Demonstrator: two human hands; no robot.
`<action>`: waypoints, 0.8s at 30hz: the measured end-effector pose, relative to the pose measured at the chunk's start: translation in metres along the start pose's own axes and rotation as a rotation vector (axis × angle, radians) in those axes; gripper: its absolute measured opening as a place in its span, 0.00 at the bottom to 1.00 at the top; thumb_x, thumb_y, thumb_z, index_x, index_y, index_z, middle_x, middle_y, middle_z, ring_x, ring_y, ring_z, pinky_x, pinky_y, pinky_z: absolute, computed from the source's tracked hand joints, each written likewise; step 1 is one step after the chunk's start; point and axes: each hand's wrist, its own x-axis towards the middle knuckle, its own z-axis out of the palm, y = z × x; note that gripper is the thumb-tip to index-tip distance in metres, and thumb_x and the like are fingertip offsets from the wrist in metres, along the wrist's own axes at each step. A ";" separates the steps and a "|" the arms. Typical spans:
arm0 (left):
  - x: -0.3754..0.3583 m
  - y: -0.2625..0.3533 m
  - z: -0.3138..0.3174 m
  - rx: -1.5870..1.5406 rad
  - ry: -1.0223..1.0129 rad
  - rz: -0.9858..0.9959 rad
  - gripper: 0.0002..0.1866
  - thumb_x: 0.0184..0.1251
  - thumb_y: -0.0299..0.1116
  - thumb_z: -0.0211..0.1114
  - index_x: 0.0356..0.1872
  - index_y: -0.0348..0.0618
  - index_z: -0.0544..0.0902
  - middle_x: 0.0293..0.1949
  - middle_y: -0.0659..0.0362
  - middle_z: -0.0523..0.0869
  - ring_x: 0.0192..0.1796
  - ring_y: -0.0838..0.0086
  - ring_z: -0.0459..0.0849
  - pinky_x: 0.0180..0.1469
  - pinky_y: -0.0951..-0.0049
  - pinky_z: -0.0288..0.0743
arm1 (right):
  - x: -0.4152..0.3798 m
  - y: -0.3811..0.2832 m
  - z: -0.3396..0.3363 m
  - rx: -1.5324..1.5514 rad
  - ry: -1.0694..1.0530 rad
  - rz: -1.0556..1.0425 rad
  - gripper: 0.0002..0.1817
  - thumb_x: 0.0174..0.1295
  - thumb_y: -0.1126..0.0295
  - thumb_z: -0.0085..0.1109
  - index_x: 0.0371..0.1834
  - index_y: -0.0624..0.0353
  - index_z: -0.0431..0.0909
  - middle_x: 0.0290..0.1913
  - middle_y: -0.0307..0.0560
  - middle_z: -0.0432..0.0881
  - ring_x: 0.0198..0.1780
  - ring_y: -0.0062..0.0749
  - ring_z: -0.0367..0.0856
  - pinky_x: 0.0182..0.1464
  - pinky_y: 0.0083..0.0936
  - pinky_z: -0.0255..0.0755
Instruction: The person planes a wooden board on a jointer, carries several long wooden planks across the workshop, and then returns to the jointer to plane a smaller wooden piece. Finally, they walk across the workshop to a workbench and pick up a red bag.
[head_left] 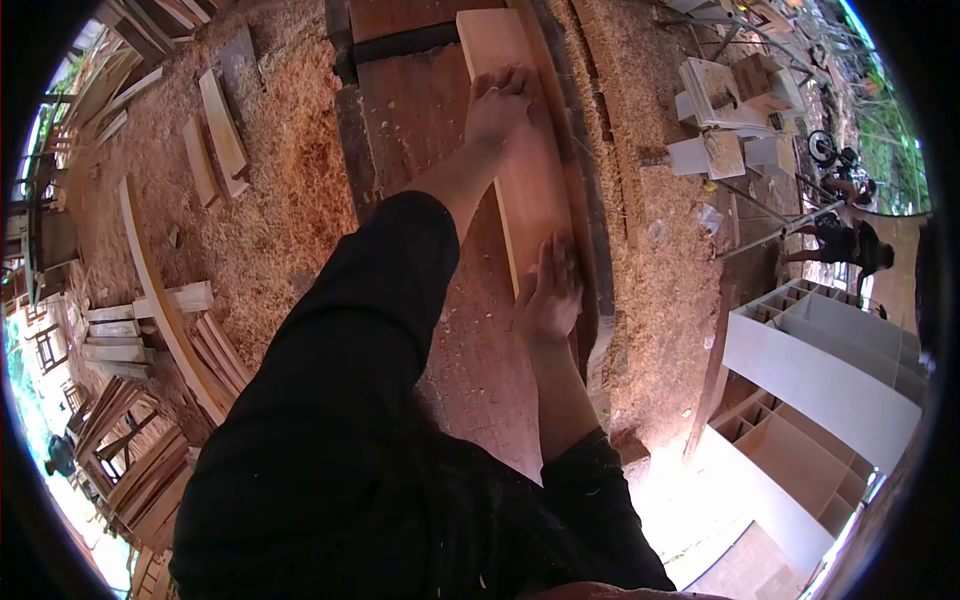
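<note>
A long, pale reddish wooden board (530,180) lies lengthwise on a dark reddish-brown work surface (475,350), close to a raised dark wooden edge on its right. My left hand (498,108) rests on the far part of the board, its fingers bent over the top face. Nearer to me, my right hand (550,295) lies on the board's near end, the fingers pointing forward along it and touching the wood. The near end of the board is partly hidden under this hand. Small chips are scattered on the work surface.
Shavings (300,150) cover the ground on both sides. Loose planks (223,125) and a long curved board (165,300) lie at the left, stacked wood (140,460) at the lower left. White cabinets (820,360) stand at the right, with a person (840,243) behind them.
</note>
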 end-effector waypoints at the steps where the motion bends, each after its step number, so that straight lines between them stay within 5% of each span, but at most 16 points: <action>1: 0.001 0.000 -0.001 0.009 0.015 0.001 0.22 0.77 0.40 0.54 0.66 0.45 0.82 0.76 0.57 0.74 0.79 0.62 0.69 0.82 0.48 0.53 | 0.001 0.000 0.001 0.001 -0.002 0.000 0.25 0.75 0.68 0.50 0.71 0.69 0.74 0.76 0.60 0.72 0.76 0.57 0.72 0.70 0.51 0.70; 9: 0.016 -0.012 0.007 0.117 -0.006 0.007 0.25 0.78 0.43 0.54 0.71 0.49 0.78 0.78 0.59 0.71 0.79 0.64 0.69 0.82 0.50 0.50 | 0.017 -0.003 0.007 -0.027 -0.020 -0.015 0.26 0.73 0.66 0.51 0.71 0.69 0.74 0.76 0.63 0.72 0.75 0.60 0.72 0.70 0.53 0.71; 15: 0.031 -0.015 -0.007 0.088 0.022 0.020 0.25 0.75 0.39 0.55 0.69 0.43 0.79 0.78 0.55 0.73 0.79 0.62 0.70 0.82 0.49 0.52 | 0.037 -0.006 0.011 -0.035 -0.011 -0.047 0.28 0.75 0.60 0.53 0.72 0.66 0.73 0.76 0.64 0.71 0.76 0.63 0.71 0.70 0.55 0.71; 24: 0.059 -0.041 0.008 0.272 -0.064 0.043 0.23 0.74 0.37 0.55 0.67 0.50 0.83 0.78 0.58 0.73 0.77 0.64 0.74 0.83 0.51 0.51 | 0.067 -0.016 0.016 -0.063 -0.045 -0.055 0.29 0.72 0.58 0.59 0.73 0.62 0.74 0.77 0.62 0.70 0.78 0.61 0.68 0.71 0.56 0.69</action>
